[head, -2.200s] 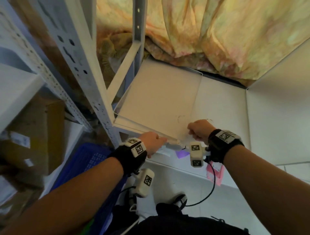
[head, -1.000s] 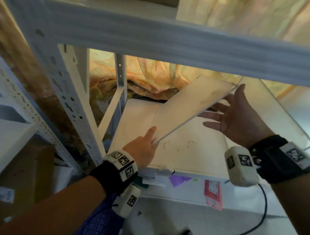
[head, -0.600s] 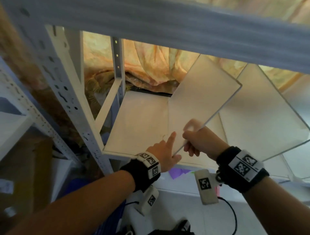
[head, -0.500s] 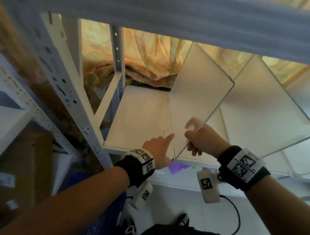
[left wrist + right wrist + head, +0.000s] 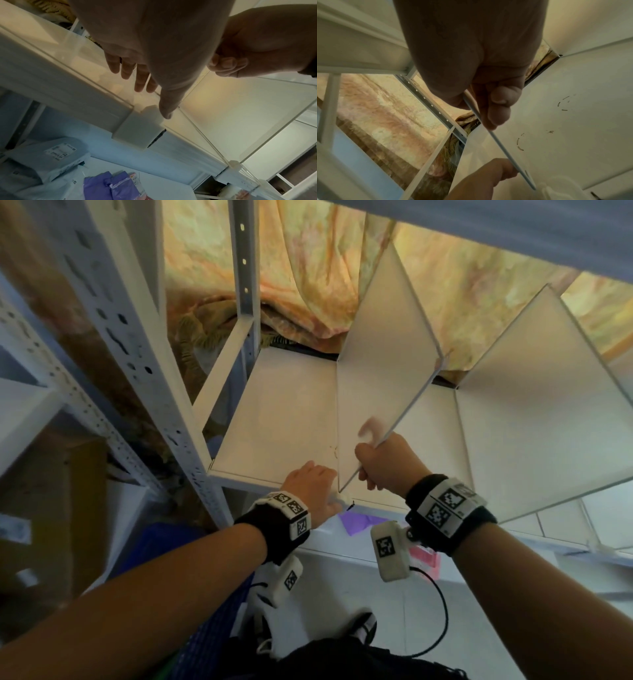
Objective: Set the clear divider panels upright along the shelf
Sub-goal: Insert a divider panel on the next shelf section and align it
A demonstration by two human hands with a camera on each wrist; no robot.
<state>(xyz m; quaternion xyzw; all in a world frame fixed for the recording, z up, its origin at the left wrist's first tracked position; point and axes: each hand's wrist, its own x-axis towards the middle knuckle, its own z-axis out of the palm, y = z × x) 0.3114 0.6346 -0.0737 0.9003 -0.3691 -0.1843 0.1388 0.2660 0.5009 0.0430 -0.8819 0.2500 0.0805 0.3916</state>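
Note:
A clear frosted divider panel (image 5: 380, 364) stands nearly upright on the white shelf (image 5: 274, 422), its lower front corner at the shelf's front lip. My right hand (image 5: 370, 453) grips the panel's front edge; in the right wrist view thumb and fingers (image 5: 498, 108) pinch that edge (image 5: 498, 140). My left hand (image 5: 329, 487) lies by the panel's base with straight fingers (image 5: 140, 81) on the shelf and the thumb touching a white clip (image 5: 142, 129) on the lip. A second panel (image 5: 534, 412) stands upright further right.
A perforated steel post (image 5: 144, 354) rises left of the bay and an upper shelf beam (image 5: 513, 231) crosses overhead. Patterned cloth (image 5: 308, 268) hangs behind. A blue crate (image 5: 164, 546), a cardboard box (image 5: 51, 508) and purple packets (image 5: 356, 522) lie below.
The panel went from lying flat on the shelf to standing on edge. My right hand moved from its far side to gripping its front edge; my left hand dropped to its base corner.

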